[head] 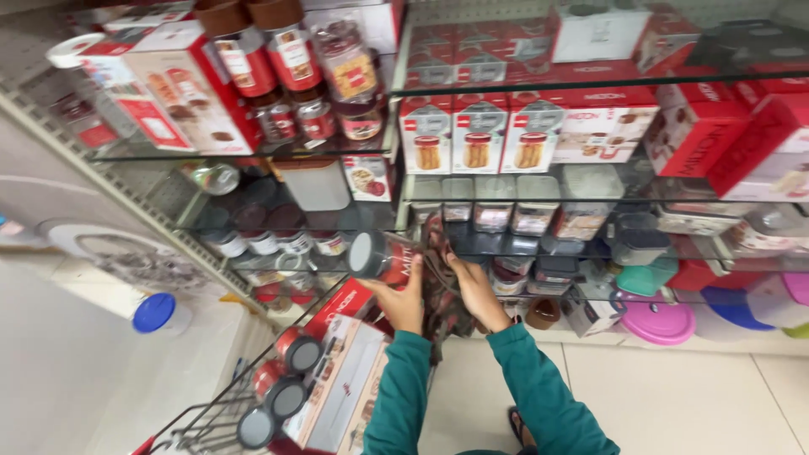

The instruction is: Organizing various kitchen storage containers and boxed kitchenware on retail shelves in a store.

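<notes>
Left hand [403, 297] we saw wrapped round a red grey-lidded cylindrical jar [381, 256], likely fragile, slippery; right hand [476, 291] clutched patterned cloth [438, 278].

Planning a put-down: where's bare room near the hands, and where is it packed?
Free: floor tiles right of the right hand, below the pink lid. Crowded: glass shelves; basket under the left hand, which holds a jar.

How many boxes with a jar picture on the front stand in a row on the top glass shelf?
3. The left box, the middle box and the right box stand side by side on the glass shelf, above the left hand. More may hide behind them.
</notes>
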